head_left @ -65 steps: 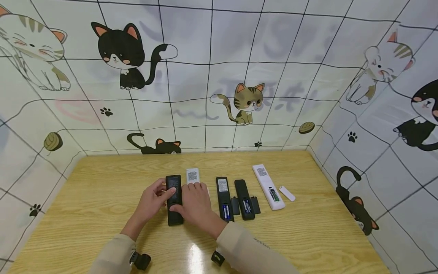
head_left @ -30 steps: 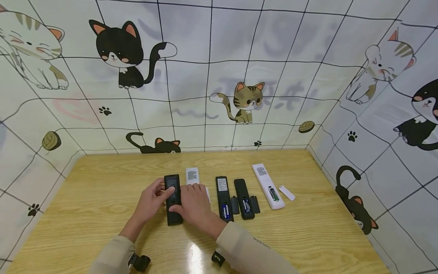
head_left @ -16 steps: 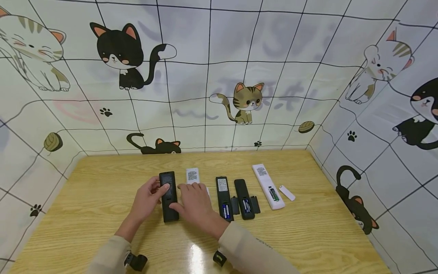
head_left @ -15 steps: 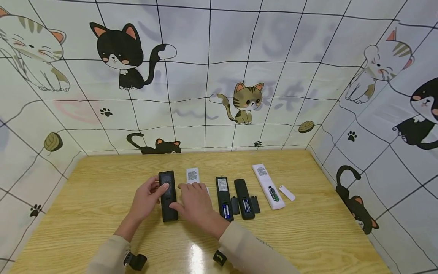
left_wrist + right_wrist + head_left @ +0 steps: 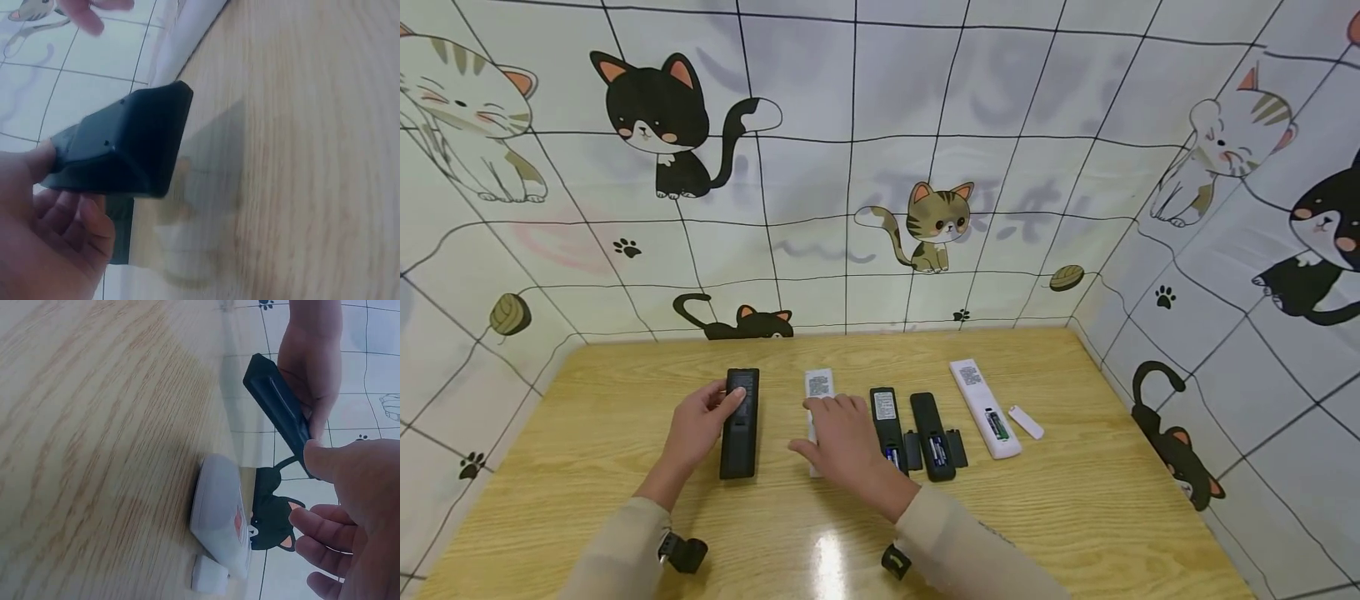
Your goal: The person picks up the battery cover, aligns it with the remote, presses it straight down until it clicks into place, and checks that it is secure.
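- A wooden table (image 5: 1112,500) meets white walls (image 5: 812,183) printed with black gridlines and cartoon cats (image 5: 657,108).
- Five remotes: one held black remote (image 5: 740,437), two lying black remotes (image 5: 932,417), two white remotes (image 5: 985,408).
- Three loose covers show from the head: two black covers (image 5: 956,448), one white cover (image 5: 1026,422).
- Left hand (image 5: 695,427) grips the held black remote, raised over the table's left part.
- Right hand (image 5: 846,442), fingers relaxed, hovers above one white remote.

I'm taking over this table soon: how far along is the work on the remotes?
Done, it seems: batteries show in the white remote at far right and in both black remotes lying flat. In hand: the left hand holds another black remote, whose back looks closed; the right hand holds nothing. Left, probably: refitting the loose covers beside those three.
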The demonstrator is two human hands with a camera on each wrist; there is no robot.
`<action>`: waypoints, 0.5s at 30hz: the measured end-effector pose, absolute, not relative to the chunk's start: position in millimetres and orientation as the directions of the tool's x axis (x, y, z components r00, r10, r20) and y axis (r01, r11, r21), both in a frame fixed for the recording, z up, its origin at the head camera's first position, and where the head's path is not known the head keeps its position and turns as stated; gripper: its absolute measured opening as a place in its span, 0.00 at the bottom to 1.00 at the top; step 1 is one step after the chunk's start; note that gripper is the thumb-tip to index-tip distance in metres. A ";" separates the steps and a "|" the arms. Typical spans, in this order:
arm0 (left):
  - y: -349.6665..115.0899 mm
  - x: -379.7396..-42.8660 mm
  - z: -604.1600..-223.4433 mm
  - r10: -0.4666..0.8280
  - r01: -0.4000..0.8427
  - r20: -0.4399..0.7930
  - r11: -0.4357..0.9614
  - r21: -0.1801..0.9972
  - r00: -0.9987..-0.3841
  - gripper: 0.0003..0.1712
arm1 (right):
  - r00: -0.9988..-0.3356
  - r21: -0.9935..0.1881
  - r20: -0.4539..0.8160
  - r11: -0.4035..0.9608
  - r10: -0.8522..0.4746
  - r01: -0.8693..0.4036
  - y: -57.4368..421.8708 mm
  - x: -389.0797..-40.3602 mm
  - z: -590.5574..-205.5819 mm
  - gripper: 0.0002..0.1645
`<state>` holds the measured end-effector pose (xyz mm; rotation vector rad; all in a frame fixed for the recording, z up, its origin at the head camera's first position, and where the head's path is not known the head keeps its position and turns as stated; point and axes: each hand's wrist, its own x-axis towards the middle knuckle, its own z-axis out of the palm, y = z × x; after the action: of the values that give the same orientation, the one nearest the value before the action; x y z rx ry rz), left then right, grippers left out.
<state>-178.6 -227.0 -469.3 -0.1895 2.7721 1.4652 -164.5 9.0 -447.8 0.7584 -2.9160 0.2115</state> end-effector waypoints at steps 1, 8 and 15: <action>-227.6 -179.4 -469.2 -0.105 -0.118 -0.071 0.559 0.821 -0.992 0.41 | -0.867 -0.101 0.157 0.865 -0.473 -0.491 10.4 -164.8 -448.2 0.36; -228.7 -185.3 -470.9 -0.081 -0.184 -0.170 0.601 0.778 -0.982 0.42 | -0.868 -0.096 0.181 0.870 -0.462 -0.483 17.9 -166.1 -452.9 0.34; -231.4 -194.7 -484.1 -0.087 -0.216 -0.213 0.661 0.718 -0.973 0.41 | -0.874 -0.126 0.177 0.870 -0.453 -0.476 21.2 -165.5 -453.0 0.33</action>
<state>-194.7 -231.4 -484.1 -0.2496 2.7149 1.2048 -165.5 21.2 -453.0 0.7244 -2.9004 0.2499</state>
